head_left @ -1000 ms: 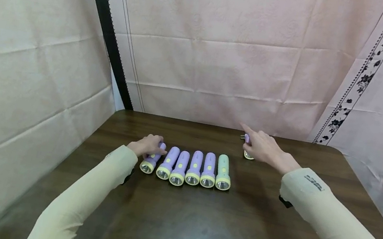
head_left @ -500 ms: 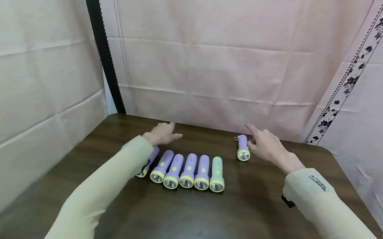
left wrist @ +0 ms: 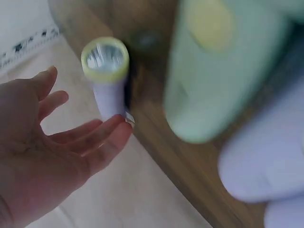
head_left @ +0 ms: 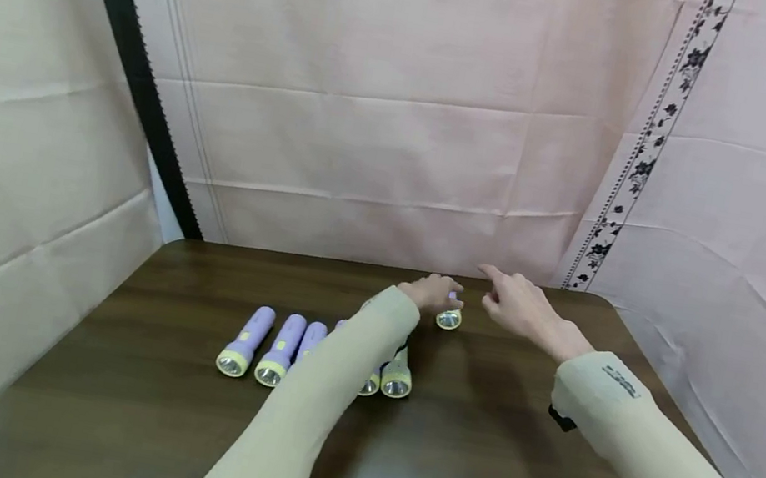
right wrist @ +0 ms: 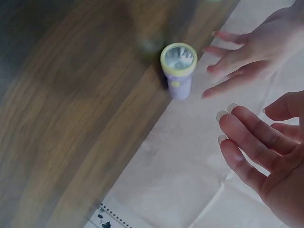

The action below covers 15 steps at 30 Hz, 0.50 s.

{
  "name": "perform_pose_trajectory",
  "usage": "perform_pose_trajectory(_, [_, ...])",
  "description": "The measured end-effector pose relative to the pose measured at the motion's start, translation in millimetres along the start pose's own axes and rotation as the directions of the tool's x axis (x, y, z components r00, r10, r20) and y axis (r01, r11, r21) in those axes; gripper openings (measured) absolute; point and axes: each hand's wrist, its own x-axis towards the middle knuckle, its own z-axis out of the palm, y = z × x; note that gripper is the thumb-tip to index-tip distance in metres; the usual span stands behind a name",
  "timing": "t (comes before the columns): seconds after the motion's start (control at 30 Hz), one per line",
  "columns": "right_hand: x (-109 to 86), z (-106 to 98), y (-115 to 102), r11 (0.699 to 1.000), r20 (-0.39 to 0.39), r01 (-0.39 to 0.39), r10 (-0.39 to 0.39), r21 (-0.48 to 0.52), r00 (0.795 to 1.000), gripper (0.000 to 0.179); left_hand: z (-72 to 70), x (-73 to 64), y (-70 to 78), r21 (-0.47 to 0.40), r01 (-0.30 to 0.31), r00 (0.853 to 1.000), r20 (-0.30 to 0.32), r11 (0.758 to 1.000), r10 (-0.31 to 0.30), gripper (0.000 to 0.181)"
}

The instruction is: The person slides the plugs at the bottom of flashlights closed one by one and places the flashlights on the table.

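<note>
Near the table's far edge lies a lone purple flashlight (head_left: 448, 318) with a pale yellow head, its lens facing the person. My left hand (head_left: 431, 292) reaches over it, partly hiding its body. In the left wrist view the fingers of that hand (left wrist: 45, 149) are spread, with the tips by the tail of the flashlight (left wrist: 109, 97); contact cannot be told. To the right of the lone flashlight my right hand (head_left: 520, 303) hovers, empty, its index finger extended. The right wrist view shows its relaxed fingers (right wrist: 249, 142) apart from the flashlight (right wrist: 179, 88).
A row of purple flashlights (head_left: 246, 341) lies mid-table, ending at the right in a green one (head_left: 397, 377). My left sleeve (head_left: 318, 397) passes over the row and hides part of it. Behind the brown table (head_left: 118, 414) hangs pale cloth (head_left: 368, 144).
My left hand has left the leftmost flashlight of the row and moved right to the lone purple flashlight. My right hand stays close to it. The head view has shifted.
</note>
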Motion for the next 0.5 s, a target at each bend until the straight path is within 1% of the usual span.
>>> perform_pose_trajectory(0.1, [-0.6,5,1,1.0,0.005,-0.01,0.01,0.006,1.0,0.052,6.2,0.1,8.2,0.096,-0.004,0.996,0.089,0.995,-0.005,0.048])
perform_pose_trajectory(0.17, [-2.2,6,2,1.0,0.01,-0.028,0.028,0.01,1.0,0.053,7.5,-0.9,10.3,0.156,-0.021,0.993,0.122,0.988,0.002,0.048])
perform_pose_trajectory(0.2, [-2.9,6,4,0.999,0.012,-0.033,0.033,0.013,0.999,0.053,7.2,-1.5,10.3,0.165,-0.013,0.992,0.128,0.986,-0.009,0.048])
perform_pose_trajectory(0.27, [-4.2,7,6,0.999,0.017,-0.042,0.042,0.016,0.999,0.052,5.5,-2.8,8.0,0.173,0.014,0.992,0.12,0.985,-0.036,0.048])
perform_pose_trajectory(0.37, [-4.9,7,11,0.999,0.023,-0.052,0.051,0.017,0.998,0.052,0.8,-5.0,0.1,0.155,0.08,0.992,0.082,0.985,-0.094,0.048])
perform_pose_trajectory(0.4, [-5.0,7,12,0.998,0.027,-0.053,0.053,0.016,0.998,0.051,-0.4,-5.5,-3.4,0.144,0.102,0.991,0.071,0.984,-0.113,0.047])
perform_pose_trajectory(0.5, [-5.0,8,14,0.998,0.025,-0.056,0.056,0.013,0.998,0.049,-0.7,-5.7,-14.5,0.147,0.146,0.987,0.053,0.978,-0.155,0.039])
